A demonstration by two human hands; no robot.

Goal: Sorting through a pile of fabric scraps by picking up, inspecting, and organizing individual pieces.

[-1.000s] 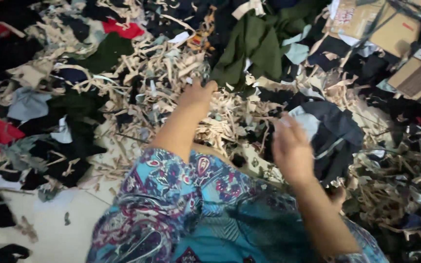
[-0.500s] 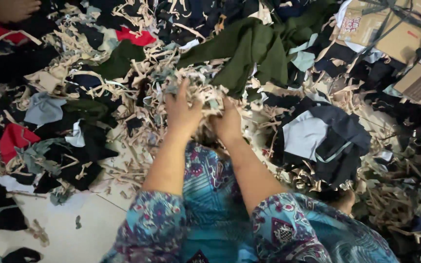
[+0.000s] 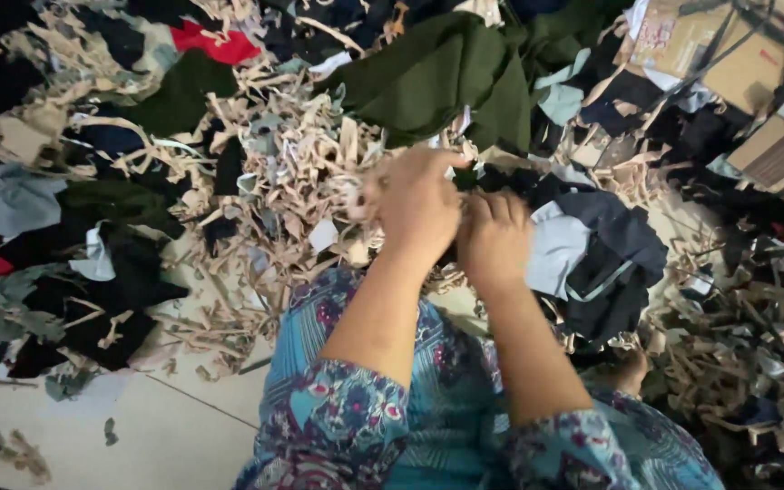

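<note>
Step in hand, by the look of it: sorting fabric offcuts — gathering a clump from the heap.

Left hand [image 3: 417,201] curled shut on a tangle of beige strips [image 3: 360,195], knuckles up, at near edge of beige strip heap [image 3: 292,172]. Right hand [image 3: 494,238] fisted just beside left, touching it, fingers folded under; likely pinching same tangle or a dark scrap, but contents hidden — cannot tell what it holds. Both hands above lap, patterned blue sleeves [image 3: 338,426] at bottom.

Surroundings: dark green garment [image 3: 451,77] just beyond hands; navy-and-grey cloth bundle [image 3: 592,249] touching right hand's outer side; red scrap [image 3: 215,41] far upper left; black and grey scraps [image 3: 93,263] at left; cardboard boxes [image 3: 728,54] upper right; pale floor [image 3: 138,436] lower left.

Next move, as judged: pull clump free w/o dragging neighbouring strips — strips interlaced, so expect snagging. Needs firm 2-hand pinch, short lift, then separation by colour or type. Light stuff, limp; no breakage risk.
</note>
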